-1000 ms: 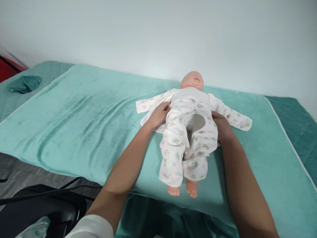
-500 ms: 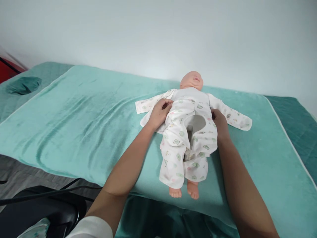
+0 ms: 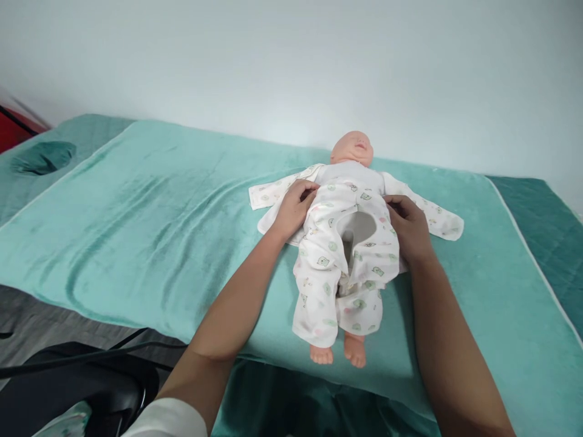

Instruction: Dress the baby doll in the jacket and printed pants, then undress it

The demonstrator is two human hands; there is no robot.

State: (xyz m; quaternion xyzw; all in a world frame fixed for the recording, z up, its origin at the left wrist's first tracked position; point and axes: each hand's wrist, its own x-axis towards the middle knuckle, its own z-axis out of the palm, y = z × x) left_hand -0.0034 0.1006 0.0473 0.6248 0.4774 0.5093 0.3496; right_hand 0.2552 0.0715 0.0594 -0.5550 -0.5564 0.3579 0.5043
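A baby doll lies on its back, head toward the wall and bare feet toward me. It wears patterned white trousers, pulled up over its waist, with an open crotch. A matching white top has its sleeves spread out to both sides and lies partly under the body. My left hand is closed at the trousers' waist on the left, thumb and fingers pinching the edge. At the opposite side of the waist, my right hand is closed on the trousers' edge, its fingertips partly hidden.
The doll rests near the front edge of a bed covered with a turquoise sheet, wrinkled on the left. A white wall runs behind. A black chair and cables stand at the lower left. A face hole is at the left end.
My right hand has shifted slightly up and outward along the waist, and the trousers' right side has moved a little with it. My left hand stays nearly in place.
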